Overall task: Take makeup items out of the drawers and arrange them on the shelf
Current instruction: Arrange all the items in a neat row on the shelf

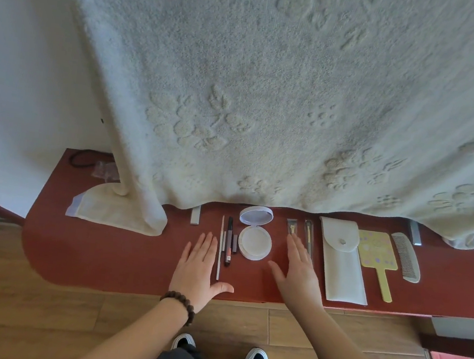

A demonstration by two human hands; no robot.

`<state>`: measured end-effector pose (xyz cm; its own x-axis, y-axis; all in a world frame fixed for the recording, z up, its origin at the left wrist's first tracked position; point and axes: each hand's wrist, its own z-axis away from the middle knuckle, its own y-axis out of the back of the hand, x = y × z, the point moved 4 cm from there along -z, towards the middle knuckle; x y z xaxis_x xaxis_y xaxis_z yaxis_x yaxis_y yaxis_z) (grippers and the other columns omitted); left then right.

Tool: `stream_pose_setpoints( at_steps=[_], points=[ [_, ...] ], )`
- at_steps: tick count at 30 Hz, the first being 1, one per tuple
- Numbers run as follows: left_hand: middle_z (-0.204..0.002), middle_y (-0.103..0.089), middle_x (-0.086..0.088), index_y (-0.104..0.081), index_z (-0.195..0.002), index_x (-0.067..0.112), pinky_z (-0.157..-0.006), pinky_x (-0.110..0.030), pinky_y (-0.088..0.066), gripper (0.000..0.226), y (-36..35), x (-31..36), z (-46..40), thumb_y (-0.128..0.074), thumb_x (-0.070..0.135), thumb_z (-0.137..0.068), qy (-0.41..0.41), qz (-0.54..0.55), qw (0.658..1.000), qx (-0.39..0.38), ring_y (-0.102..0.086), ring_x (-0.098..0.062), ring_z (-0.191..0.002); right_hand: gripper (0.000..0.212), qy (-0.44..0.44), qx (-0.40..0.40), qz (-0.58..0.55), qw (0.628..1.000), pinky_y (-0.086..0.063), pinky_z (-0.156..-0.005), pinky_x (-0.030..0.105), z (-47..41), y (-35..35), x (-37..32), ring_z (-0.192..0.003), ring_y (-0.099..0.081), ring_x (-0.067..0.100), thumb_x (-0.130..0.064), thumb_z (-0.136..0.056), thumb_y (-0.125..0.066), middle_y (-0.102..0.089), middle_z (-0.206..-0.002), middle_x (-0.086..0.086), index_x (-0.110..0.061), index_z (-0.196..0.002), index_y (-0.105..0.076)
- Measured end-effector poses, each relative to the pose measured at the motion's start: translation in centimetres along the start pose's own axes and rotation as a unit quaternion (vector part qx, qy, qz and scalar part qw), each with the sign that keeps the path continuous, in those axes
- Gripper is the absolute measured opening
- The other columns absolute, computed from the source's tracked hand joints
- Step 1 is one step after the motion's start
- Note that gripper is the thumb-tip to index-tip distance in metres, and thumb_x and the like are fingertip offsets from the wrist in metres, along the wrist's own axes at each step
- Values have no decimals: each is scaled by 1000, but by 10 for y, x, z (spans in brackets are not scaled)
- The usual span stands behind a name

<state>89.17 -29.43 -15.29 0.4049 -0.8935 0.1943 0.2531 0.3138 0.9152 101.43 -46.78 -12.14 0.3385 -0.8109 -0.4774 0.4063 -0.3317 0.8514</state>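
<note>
While both hands lie flat on the red-brown shelf [122, 255], neither holds anything. Left hand [199, 266]: palm down, fingers straight and close together, thumb spread to the right; beaded bracelet [180, 305] on the wrist. Right hand [298, 269]: palm down, fingers straight and slightly apart, thumb spread left.

Makeup items stand in a row along the shelf, from left to right:
- thin white stick [220, 247], just beside the left hand's fingers
- dark pen [228, 241] with an orange band near its lower end
- open round compact [255, 235], lid tilted up at the back, between the two hands
- small brush [291, 226], touching or just under the right hand's fingertips; cannot tell which
- second slim brush [308, 239], just right of the right hand
- white snap pouch [342, 263]
- yellow hand mirror [378, 258], handle toward the person
- grey comb [406, 257]

Pale embossed cloth [253, 93] hangs over the back of the shelf, its hem reaching the shelf surface. Small clear packet [105, 170] and dark cord at the far left corner. Wooden floor [39, 319] below; two dark shoes visible.
</note>
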Motion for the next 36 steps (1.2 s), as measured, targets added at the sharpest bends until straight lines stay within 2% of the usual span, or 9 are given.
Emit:
stream_pose_setpoints(
  at_steps=[3, 4, 7, 14, 16, 20, 22, 25, 36],
  points=[
    [-155, -25, -10, -26, -147, 7, -114, -45, -21, 109, 4, 16, 2, -16, 84, -71, 0, 1, 1000, 31, -24, -25, -143, 71, -7, -2, 47, 999, -10, -118, 29, 0, 5, 11, -148, -4, 15, -41, -96, -47, -9, -160, -1, -17, -152, -10],
    [-156, -21, -10, -24, -148, 8, -114, -45, -20, 103, 7, 24, 1, -20, 81, -75, -12, 5, 999, 46, -22, -25, -144, 71, -6, -10, 75, 997, -6, -119, 30, 1, 4, 15, -148, -1, 15, -42, -97, -44, -6, -161, 0, -16, -152, -9],
    [-157, 11, -5, 2, -151, 13, -118, -42, 2, 93, 14, 49, -1, -28, 71, -84, -51, 0, 995, 84, 8, -22, -146, 67, -8, -38, 133, 990, 2, -119, 33, 2, -4, 19, -148, 5, 15, -44, -99, -33, -1, -161, 1, -15, -153, -6],
    [-159, 14, -5, 1, -152, 15, -116, -41, 11, 79, 17, 77, -8, -34, 57, -95, -57, -18, 996, 72, 15, -23, -146, 61, 17, -93, 141, 985, 5, -118, 34, 2, -20, 3, -147, 10, 16, -36, -102, -25, 9, -160, 1, -13, -152, 1],
    [-160, 8, -6, -6, -152, 13, -116, -40, 9, 77, 12, 82, -7, -39, 53, -95, -68, -14, 995, 66, 9, -24, -147, 58, 30, -107, 121, 986, 6, -117, 32, 0, -21, -1, -147, 12, 15, -31, -103, -23, 11, -160, 1, -14, -151, 5],
    [-151, -35, -13, -44, -140, 7, -113, -44, -18, 70, 7, 98, 0, -65, 43, -83, -99, -21, 992, 68, -29, -27, -141, 58, 34, -64, 70, 995, 5, -119, 31, -1, -4, 6, -147, 12, 16, -19, -101, -25, 9, -160, 4, -12, -151, 2],
    [-155, -29, -13, -37, -144, 7, -116, -44, -12, 64, 4, 112, 5, -55, 39, -91, -155, -29, 985, 64, -23, -27, -144, 58, 9, -49, 70, 996, 3, -119, 30, -1, 6, 22, -147, 10, 18, -15, -100, -26, 8, -160, 7, -8, -151, 0],
    [-160, -3, -11, -9, -151, 8, -118, -40, 6, 65, -5, 134, 10, -34, 40, -100, -227, -64, 972, 18, 0, -26, -148, 58, -16, -94, 65, 993, -1, -120, 30, 1, 9, 43, -148, 8, 18, -11, -99, -27, 7, -161, 5, -8, -151, -2],
    [-160, 8, -10, 4, -151, 7, -116, -37, 10, 74, -16, 138, 7, -27, 50, -99, -164, -99, 981, -23, 8, -22, -148, 60, 51, -130, 99, 985, 0, -120, 31, 2, -4, 28, -148, 7, 17, -14, -100, -29, 10, -160, 6, -8, -151, 1]
  ],
)
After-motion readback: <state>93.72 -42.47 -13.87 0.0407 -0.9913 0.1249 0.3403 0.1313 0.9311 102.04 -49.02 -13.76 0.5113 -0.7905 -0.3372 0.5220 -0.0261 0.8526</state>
